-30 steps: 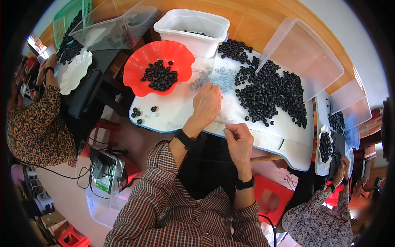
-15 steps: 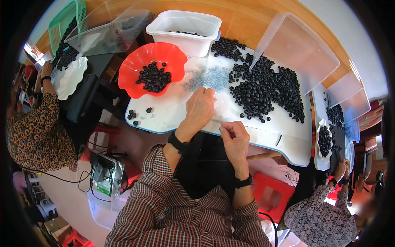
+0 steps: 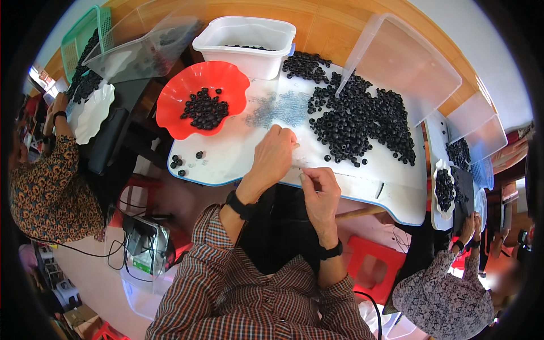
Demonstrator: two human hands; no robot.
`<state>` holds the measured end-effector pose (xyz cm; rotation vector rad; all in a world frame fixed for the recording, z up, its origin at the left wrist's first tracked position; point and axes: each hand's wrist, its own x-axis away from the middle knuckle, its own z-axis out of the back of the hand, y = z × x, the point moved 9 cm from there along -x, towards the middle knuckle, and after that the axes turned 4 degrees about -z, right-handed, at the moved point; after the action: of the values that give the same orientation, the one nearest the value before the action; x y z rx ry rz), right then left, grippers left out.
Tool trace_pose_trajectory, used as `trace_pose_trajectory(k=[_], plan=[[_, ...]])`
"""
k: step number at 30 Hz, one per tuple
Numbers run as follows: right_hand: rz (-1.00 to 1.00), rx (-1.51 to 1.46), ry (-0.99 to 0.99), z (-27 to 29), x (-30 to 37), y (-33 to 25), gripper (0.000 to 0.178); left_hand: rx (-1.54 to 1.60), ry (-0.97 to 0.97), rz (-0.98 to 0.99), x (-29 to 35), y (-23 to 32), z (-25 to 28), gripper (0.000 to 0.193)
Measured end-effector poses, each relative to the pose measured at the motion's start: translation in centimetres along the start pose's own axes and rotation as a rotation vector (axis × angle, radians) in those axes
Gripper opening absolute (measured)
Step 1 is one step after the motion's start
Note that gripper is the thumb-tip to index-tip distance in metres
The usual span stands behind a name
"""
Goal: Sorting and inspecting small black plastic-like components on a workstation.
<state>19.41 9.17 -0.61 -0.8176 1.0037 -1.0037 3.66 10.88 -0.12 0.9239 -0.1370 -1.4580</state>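
- The white table carries everything; its open front strip suits fine finger work, best kept free of strays.
- A clear plastic bin slants over the table's far right; it is probably best left unbumped.
- The heap of black parts spreads right of centre, partly seen through the bin; taking from its near fringe should disturb it least.
- A white tub stands at the back, black parts inside.
- Left of centre, the red bowl holds a smaller pile of black parts.
- The small clear pieces lie scattered just beyond the left hand, whose fingers are drawn together; whether anything sits between them cannot be told.
- The right hand is nearer the front edge, thumb and forefinger pinched close; any held piece is too small to tell. Steady wrists and a light pinch would serve both hands.
- A few loose black parts rest at the front left corner, well apart from the hands.
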Motion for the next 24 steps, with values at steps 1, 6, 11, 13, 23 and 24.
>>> trace_pose_trajectory(k=[1, 6, 11, 13, 23, 24], plan=[[-0.004, 0.002, 0.002, 0.0, 0.1, 0.0, 0.010, 0.151, -0.013, 0.029, 0.5, 0.2, -0.2, 0.008], [0.033, -0.122, 0.147, 1.4, 0.4, 0.1, 0.019, 0.737, -0.263, 0.237, 2.5, 2.5, -2.4, 0.017], [-0.045, -0.183, 0.130, 2.3, 0.8, 1.9, 0.018, 0.925, -0.422, 0.455, 3.7, 2.6, -4.9, 0.022], [-0.032, -0.197, 0.140, 2.8, 0.9, 2.3, 0.017, 0.914, -0.435, 0.462, 3.8, 2.9, -5.4, 0.023], [-0.248, -0.261, 0.268, 5.4, 1.0, 4.4, 0.010, 0.232, 0.045, 0.020, 0.9, 5.2, -3.7, 0.019], [-0.245, -0.259, 0.288, 5.7, 1.0, 4.6, 0.010, 0.233, 0.046, 0.019, 0.8, 5.4, -3.9, 0.019]])
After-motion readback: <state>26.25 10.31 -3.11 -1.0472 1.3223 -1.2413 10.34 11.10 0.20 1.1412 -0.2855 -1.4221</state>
